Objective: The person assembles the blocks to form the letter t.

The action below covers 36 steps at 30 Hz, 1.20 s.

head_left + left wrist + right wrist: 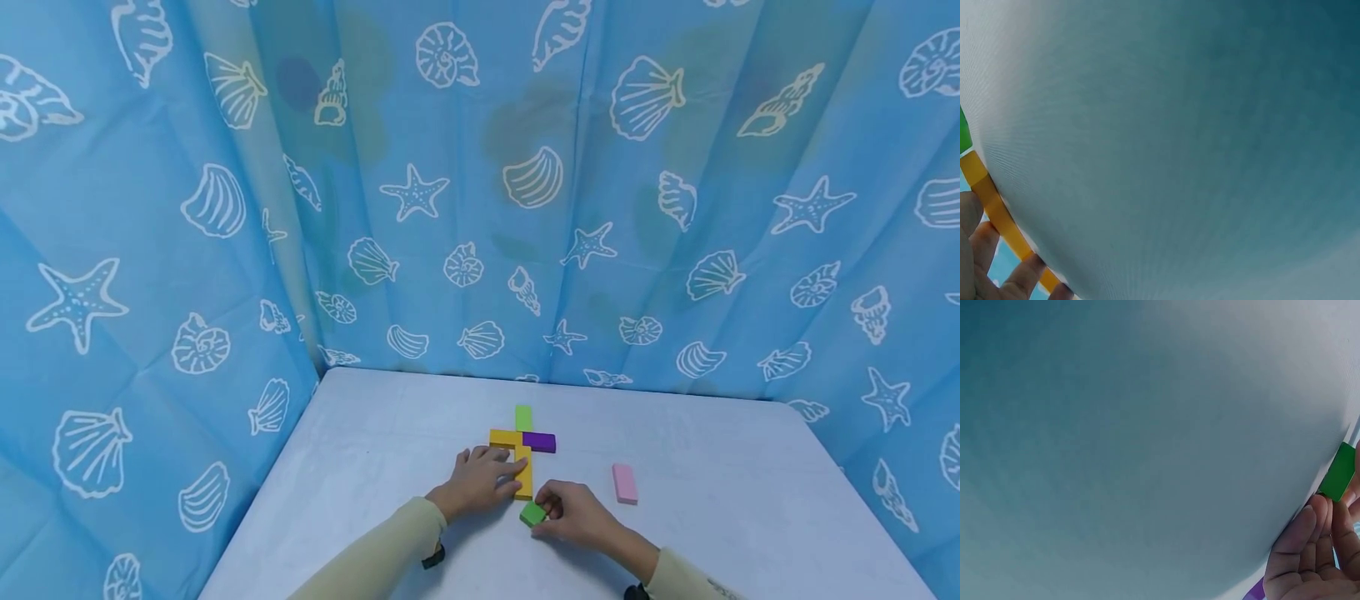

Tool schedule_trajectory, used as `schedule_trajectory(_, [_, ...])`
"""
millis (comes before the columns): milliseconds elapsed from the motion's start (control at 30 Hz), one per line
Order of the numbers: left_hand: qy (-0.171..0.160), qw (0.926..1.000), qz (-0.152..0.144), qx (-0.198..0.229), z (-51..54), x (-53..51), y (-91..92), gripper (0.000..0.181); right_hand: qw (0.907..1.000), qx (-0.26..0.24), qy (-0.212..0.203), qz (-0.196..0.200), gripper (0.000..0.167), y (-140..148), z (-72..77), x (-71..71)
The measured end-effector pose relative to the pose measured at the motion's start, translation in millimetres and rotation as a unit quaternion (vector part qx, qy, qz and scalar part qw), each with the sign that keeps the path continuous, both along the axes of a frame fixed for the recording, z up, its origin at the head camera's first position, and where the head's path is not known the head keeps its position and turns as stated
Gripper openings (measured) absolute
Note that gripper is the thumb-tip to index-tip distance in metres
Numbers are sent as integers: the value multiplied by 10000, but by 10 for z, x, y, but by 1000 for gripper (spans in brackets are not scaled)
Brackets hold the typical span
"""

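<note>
My right hand pinches a small green block between thumb and fingers, just off the near end of an upright-running yellow block. In the right wrist view, the green block shows at the fingertips of the right hand. My left hand lies with spread fingers against the yellow blocks. Its fingers touch the side of a yellow block in the left wrist view. At the far end sit a crosswise yellow block, a purple block and a light green block, joined in a cross-like layout.
A pink block lies by itself to the right of the right hand. All stand on a white-covered table. A blue curtain with shell and starfish prints hangs along the back and sides.
</note>
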State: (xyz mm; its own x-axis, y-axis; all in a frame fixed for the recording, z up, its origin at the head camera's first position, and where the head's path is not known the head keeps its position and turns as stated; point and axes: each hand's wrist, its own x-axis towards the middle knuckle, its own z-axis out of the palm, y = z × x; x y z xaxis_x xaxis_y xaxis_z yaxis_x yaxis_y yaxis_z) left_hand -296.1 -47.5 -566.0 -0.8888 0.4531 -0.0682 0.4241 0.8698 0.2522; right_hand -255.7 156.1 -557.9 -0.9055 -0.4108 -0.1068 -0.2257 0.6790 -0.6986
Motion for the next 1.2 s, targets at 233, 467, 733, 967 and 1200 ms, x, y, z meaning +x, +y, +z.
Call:
schedule_trajectory(233, [-64,10000,-2,-9,8,-23,-19,47,10000,-46,30,21,33,-36,0,-27])
schedule_trajectory(467, [-237,9997,80,49,-43,-18,-12,47,10000,-32,-68,9,33,-64,-24,-30])
schedule_trajectory(733, [-260,9996,85,58,-35,6,0,47,10000,-5,-93,7,32,-59,-30,-18])
schedule_trajectory(967, [-215,9997,70,53,8,-21,6,47,10000,1,-82,-30,33,-61,-6,-37])
schedule_trajectory(1200, [-270,9996,98,73,22,-35,13,47,9999,26,-92,-91,33,-58,2,-48])
